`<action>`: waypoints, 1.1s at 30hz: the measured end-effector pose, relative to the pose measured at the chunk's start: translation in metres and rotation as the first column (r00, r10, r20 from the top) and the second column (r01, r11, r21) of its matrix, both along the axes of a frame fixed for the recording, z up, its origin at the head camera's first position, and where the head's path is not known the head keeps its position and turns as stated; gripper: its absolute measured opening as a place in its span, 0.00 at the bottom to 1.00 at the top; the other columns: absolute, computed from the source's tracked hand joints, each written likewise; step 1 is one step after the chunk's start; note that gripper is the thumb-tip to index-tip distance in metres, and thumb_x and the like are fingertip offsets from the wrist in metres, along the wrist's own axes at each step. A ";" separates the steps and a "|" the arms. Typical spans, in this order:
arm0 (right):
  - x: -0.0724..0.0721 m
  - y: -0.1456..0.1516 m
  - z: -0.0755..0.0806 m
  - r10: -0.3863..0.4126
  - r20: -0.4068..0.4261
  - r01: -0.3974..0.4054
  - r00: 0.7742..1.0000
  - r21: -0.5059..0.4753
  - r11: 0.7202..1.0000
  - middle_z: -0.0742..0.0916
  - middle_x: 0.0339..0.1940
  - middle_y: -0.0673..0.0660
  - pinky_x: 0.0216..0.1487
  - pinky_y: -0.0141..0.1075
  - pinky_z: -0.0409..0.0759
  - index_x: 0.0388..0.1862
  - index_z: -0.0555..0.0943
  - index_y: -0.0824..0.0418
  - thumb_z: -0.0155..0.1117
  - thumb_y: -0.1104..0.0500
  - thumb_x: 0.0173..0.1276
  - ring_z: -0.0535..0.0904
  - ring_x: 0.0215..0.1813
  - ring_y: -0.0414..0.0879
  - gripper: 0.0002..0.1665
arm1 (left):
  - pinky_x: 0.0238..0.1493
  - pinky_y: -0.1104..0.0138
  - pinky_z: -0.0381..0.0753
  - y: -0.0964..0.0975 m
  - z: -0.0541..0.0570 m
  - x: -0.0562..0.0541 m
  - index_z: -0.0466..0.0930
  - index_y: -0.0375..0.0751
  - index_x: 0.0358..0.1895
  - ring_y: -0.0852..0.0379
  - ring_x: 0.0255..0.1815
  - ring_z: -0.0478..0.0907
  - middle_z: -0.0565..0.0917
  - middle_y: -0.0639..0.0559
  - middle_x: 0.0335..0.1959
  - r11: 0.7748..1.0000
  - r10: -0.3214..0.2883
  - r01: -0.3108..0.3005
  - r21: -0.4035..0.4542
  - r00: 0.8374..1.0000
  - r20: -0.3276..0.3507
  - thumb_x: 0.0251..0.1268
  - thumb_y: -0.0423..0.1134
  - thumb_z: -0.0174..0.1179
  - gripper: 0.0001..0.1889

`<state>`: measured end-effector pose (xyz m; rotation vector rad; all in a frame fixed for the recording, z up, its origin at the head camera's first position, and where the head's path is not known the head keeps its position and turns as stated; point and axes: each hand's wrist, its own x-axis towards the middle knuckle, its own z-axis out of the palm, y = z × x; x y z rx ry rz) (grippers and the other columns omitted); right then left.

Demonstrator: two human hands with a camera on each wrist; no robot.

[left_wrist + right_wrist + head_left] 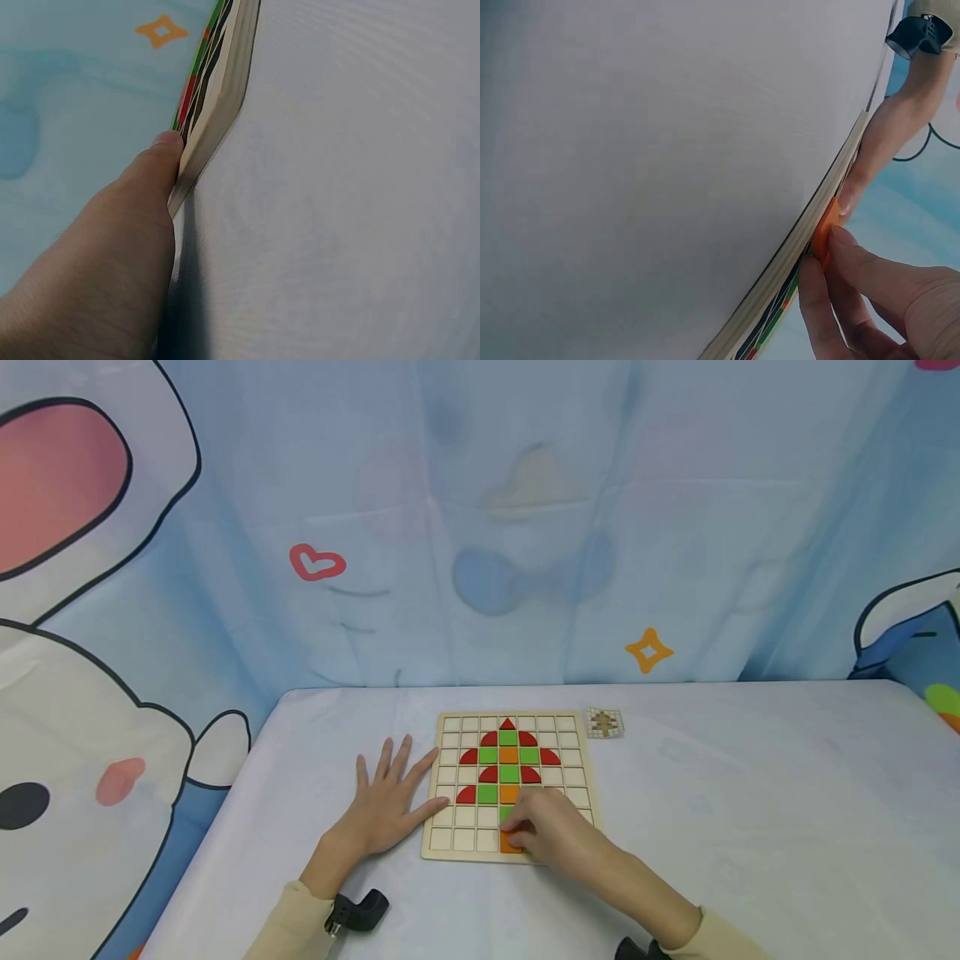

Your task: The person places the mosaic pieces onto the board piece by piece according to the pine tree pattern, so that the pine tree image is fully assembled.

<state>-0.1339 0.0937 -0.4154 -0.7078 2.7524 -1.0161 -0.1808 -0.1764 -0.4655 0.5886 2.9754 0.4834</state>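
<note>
A square wooden grid board [463, 840] lies on the table. Red, green and orange pieces form a tree shape down its middle. My left hand [386, 810] is spread flat beside the board, thumb and index fingertip at its left edge; the left wrist view shows the thumb [154, 169] against the board's side. Thumb and fingers of my right hand [562, 831] pinch an orange square tile [825, 229] at the bottom row of the board, below a green square. In the head view this hand covers the board's lower right part.
A small picture card [604, 723] of a similar tree lies just off the board's top right corner. The white-covered table [750, 810] stretches out to the right. Behind it hangs a blue curtain [525, 635] with cartoon prints.
</note>
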 end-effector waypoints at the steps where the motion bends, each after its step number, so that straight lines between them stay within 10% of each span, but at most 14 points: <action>1: 0.000 -0.001 0.000 -0.001 -0.001 0.001 1.000 0.007 1.000 0.85 0.29 0.47 0.36 0.30 0.80 0.34 0.93 0.65 0.80 0.73 0.57 0.77 0.34 0.41 0.07 | 0.73 0.25 0.31 0.000 0.000 0.000 0.56 0.54 0.85 0.30 0.85 0.36 0.46 0.35 0.86 1.000 0.000 0.000 0.001 1.000 0.000 0.76 0.66 0.52 0.41; 13: 0.001 0.001 0.000 0.028 -0.076 -0.023 0.997 0.068 0.997 0.86 0.29 0.50 0.36 0.30 0.83 0.32 0.93 0.66 0.80 0.74 0.57 0.80 0.34 0.42 0.06 | 0.73 0.25 0.32 0.003 0.000 -0.001 0.57 0.53 0.85 0.30 0.85 0.36 0.47 0.35 0.86 1.000 -0.011 0.011 0.009 1.000 -0.002 0.75 0.66 0.52 0.41; 21: 0.003 0.030 -0.006 0.116 0.051 -0.106 0.992 -0.161 0.981 0.87 0.37 0.47 0.40 0.31 0.83 0.46 0.91 0.64 0.72 0.76 0.61 0.79 0.36 0.36 0.16 | 0.73 0.25 0.30 0.005 0.001 0.000 0.57 0.53 0.85 0.30 0.85 0.36 0.46 0.35 0.86 1.000 -0.005 0.005 0.021 1.000 0.005 0.75 0.65 0.53 0.41; 33: 0.014 0.101 0.015 0.077 -0.030 -0.080 0.997 -0.117 0.990 0.82 0.59 0.48 0.59 0.45 0.84 0.65 0.82 0.53 0.74 0.57 0.71 0.83 0.59 0.49 0.24 | 0.74 0.26 0.36 0.001 0.015 0.010 0.60 0.46 0.84 0.30 0.85 0.40 0.49 0.33 0.85 0.997 -0.020 0.011 0.071 0.992 0.127 0.77 0.62 0.54 0.40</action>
